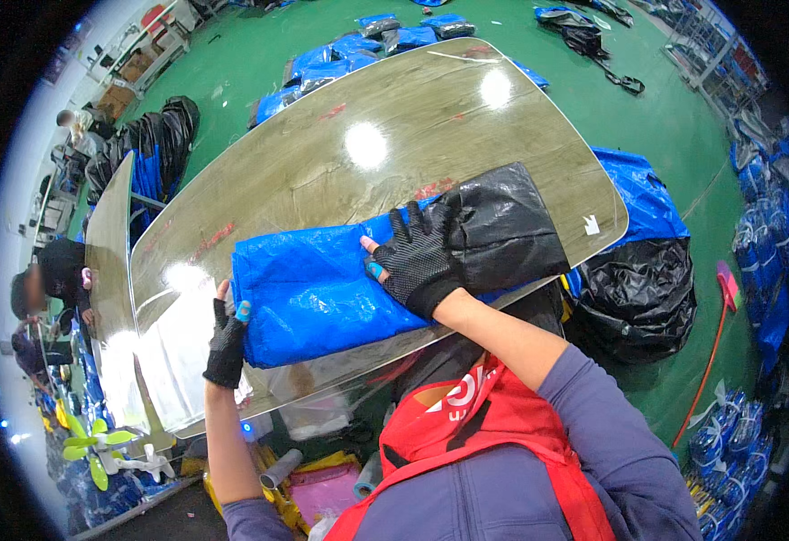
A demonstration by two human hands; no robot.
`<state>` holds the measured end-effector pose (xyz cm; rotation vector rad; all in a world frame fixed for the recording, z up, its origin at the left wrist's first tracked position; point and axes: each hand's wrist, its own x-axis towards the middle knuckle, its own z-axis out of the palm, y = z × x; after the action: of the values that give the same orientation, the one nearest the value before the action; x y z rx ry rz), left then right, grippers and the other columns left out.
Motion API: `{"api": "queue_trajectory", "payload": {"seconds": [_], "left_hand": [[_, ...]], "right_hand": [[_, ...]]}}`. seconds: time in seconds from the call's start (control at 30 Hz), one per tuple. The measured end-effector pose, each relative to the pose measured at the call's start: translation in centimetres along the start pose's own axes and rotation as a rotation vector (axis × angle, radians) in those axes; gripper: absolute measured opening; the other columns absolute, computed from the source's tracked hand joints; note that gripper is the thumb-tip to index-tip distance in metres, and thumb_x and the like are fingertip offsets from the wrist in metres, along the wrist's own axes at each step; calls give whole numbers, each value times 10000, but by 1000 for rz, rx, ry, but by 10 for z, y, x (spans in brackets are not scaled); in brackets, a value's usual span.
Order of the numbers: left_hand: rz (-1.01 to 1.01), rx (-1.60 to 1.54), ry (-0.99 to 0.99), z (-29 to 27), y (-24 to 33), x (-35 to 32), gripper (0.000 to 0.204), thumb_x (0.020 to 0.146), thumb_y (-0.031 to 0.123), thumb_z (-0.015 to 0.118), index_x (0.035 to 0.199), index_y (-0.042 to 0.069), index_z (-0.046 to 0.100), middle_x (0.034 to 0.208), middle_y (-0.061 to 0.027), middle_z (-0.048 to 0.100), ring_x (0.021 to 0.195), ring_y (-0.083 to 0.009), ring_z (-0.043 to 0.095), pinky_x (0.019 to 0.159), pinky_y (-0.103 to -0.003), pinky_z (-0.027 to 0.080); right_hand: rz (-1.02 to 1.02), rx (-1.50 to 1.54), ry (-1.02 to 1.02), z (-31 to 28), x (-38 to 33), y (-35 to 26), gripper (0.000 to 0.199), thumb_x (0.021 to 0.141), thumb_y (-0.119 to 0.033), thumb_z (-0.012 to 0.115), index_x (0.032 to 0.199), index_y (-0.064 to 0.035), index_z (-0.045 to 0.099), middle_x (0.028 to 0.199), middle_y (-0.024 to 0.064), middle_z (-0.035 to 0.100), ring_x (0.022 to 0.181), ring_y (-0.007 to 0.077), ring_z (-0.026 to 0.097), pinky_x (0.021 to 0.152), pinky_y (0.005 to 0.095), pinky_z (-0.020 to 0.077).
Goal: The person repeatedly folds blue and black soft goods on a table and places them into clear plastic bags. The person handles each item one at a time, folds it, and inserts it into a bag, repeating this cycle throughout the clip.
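A folded tarpaulin (322, 284), shiny blue with a black section at its right end, lies along the near side of a glossy table. My right hand (410, 257), in a black fingerless glove, rests flat on it where blue meets black, with the fingers spread. My left hand (226, 343), gloved alike, is turned edge-on at the tarpaulin's left edge. Its visible fingers are stretched out and touch that edge; the others are hidden. Blue wraps show on a digit of each hand.
The table (466, 108) has rounded corners. Folded blue packs (322, 63) lie beyond it on the green floor. A blue-and-black bundle (638, 288) sits at its right, past it a red-handled broom (710, 361). A small green fan (97, 442) stands near left. Other people are far left.
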<state>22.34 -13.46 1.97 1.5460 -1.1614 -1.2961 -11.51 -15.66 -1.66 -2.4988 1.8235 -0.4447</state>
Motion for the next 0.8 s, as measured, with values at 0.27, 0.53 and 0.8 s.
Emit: {"api": "queue_trajectory", "payload": {"seconds": [0.27,0.53,0.8], "left_hand": [[28,-350,-140,66,109,-1,608,827,291,637,1336,7,465,1220,-187,572,1059,-283,592,924,-407,485],[1080,1149,-575,298,79,-3,607,863,509,501,1426,298,414,1514,-195,270,1395,-452,202,1108,-601,84],[1269,1219,-835,318,81,8,625,798,427,604,1393,317,444,1495,-172,321,1379,-454,247,1086,-662,111]], "right_hand": [[-193,196,308,8,-39,11,339,947,-260,432,1245,-155,553,1172,126,581,1092,302,535,915,461,424],[-62,1640,82,52,-79,27,595,999,-291,431,1485,-57,179,1515,151,249,1388,276,259,1165,408,168],[-26,479,-261,-74,-113,26,571,916,-376,485,1409,-101,401,1445,247,353,1361,355,325,1134,481,219]]}}
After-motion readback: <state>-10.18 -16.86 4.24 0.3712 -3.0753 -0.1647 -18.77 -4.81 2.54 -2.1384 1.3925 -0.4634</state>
